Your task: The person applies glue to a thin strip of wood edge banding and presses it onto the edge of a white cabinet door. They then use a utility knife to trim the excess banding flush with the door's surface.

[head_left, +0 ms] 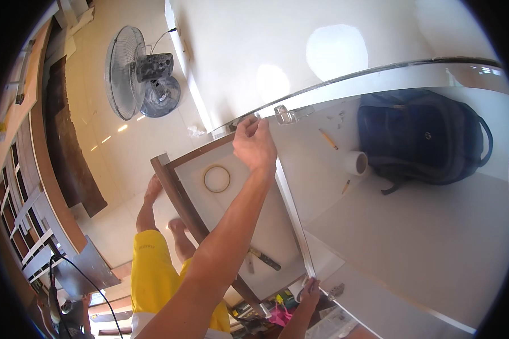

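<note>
A long, narrow white strip point(291, 212) runs along the front of the pale cabinet point(379, 237). My left hand point(255, 147) is at its far end, with thumb and fingers pinched together around that end. My left forearm crosses over a brown-framed panel point(189, 206). At the near end of the strip, my right hand point(308, 291) is closed on it, partly in shadow. A metal hinge point(285, 115) sits just right of my left hand, and another hinge point(337, 290) is beside my right hand.
On the framed panel lie a tape ring point(216, 178) and a dark-handled tool point(266, 260). The cabinet holds a dark blue backpack point(427, 135), a white roll point(356, 163) and a pencil point(328, 139). A fan point(138, 73) stands at far left. Another person point(68, 316) is at lower left.
</note>
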Demonstrator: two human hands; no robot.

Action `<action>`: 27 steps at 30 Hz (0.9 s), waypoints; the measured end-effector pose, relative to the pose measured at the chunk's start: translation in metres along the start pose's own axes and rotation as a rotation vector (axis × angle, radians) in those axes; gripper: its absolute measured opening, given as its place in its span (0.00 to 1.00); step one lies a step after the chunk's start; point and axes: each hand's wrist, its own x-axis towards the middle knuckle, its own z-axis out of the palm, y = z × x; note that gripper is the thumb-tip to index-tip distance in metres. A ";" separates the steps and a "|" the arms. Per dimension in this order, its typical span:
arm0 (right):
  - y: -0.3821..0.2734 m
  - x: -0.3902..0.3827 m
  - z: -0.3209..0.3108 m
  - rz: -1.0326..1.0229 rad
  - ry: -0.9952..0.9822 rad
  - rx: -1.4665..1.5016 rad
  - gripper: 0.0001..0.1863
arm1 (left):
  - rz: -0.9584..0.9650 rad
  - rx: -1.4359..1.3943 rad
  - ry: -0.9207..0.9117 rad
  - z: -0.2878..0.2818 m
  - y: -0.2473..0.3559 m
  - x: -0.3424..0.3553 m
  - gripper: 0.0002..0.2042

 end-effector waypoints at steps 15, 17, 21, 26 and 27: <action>-0.016 -0.008 0.008 -0.144 0.071 -0.110 0.29 | 0.044 0.147 0.045 0.004 -0.011 0.007 0.14; -0.040 -0.017 0.031 0.002 0.106 0.085 0.25 | 0.060 0.136 0.056 -0.004 -0.012 0.018 0.14; -0.023 -0.010 0.028 0.127 0.209 0.497 0.18 | 0.075 -0.034 -0.030 -0.001 -0.025 0.025 0.10; -0.037 -0.041 0.050 0.480 0.368 1.024 0.17 | 0.070 -0.249 -0.188 -0.028 -0.006 0.005 0.12; -0.045 -0.045 0.053 0.725 0.400 1.373 0.17 | 0.073 -0.291 -0.218 -0.033 0.001 0.005 0.11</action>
